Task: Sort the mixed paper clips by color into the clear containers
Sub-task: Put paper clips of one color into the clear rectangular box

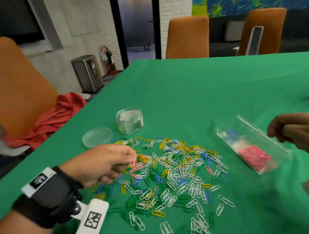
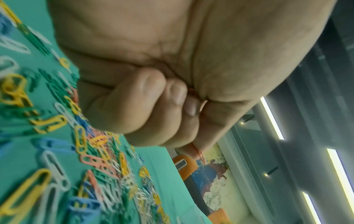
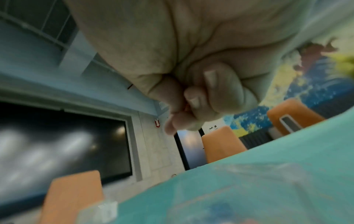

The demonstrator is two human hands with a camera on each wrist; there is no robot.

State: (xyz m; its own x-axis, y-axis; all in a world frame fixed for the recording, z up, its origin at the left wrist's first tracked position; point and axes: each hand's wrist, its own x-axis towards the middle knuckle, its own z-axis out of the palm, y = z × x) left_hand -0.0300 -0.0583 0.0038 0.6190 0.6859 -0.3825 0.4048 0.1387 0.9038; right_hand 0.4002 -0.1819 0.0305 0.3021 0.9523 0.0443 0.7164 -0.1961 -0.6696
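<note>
From the head view, the left hand (image 1: 102,163) pinches a pink plastic-coated paper clip (image 1: 134,160) just above the mixed heap of coloured paper clips (image 1: 173,172) on the green tablecloth (image 1: 203,94). The right hand (image 1: 297,133), fingers curled, hovers by the clear rectangular box (image 1: 251,142), which holds pink and blue clips. A round clear jar (image 1: 130,120) stands beyond the heap.

Left wrist view: the fingertips (image 2: 191,106) are closed on something pink.

Right wrist view: the fingers are curled; whether they hold a clip I cannot tell.

This looks like the pink-gathering step; next, carry it to the box's pink end. No readable writing.
</note>
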